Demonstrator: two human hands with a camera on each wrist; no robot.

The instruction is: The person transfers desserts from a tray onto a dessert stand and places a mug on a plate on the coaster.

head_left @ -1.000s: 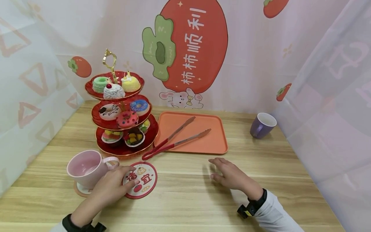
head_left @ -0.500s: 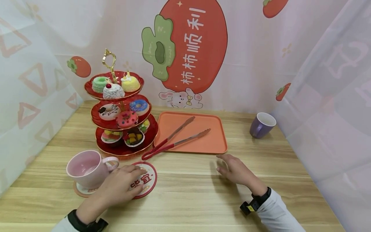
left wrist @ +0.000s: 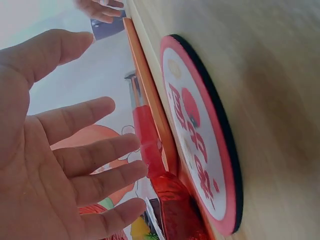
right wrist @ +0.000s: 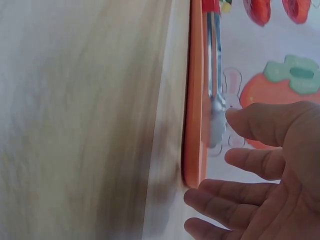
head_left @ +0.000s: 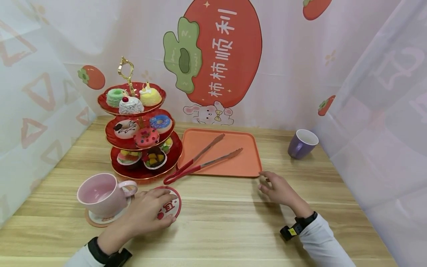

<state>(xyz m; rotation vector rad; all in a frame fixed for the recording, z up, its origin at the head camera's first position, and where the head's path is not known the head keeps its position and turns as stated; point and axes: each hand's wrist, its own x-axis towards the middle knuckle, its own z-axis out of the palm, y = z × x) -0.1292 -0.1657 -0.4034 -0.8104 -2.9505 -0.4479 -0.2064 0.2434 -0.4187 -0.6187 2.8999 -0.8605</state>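
My left hand (head_left: 148, 211) hovers over a round red-rimmed coaster (head_left: 175, 207), fingers spread and holding nothing. In the left wrist view the coaster (left wrist: 192, 125) lies flat on the table, apart from the fingers. Just left of that hand, a pink mug (head_left: 101, 194) stands on a second coaster (head_left: 96, 221). My right hand (head_left: 281, 191) holds nothing, its fingertips right by the near right corner of an orange tray (head_left: 248, 159). Red-handled tongs (head_left: 190, 168) lie spread across the tray's left part, handles reaching over its near edge onto the table.
A three-tier red stand (head_left: 143, 174) with toy cakes, donuts and cupcakes stands at the back left, beside the tray. A purple cup (head_left: 301, 144) is at the back right. Printed cloth (head_left: 287, 66) encloses the table on the back and both sides.
My left hand has shifted right, farther over the red-rimmed coaster. The right hand has moved right and slightly forward to the tray's corner. Mug, tongs and tray have stayed put.
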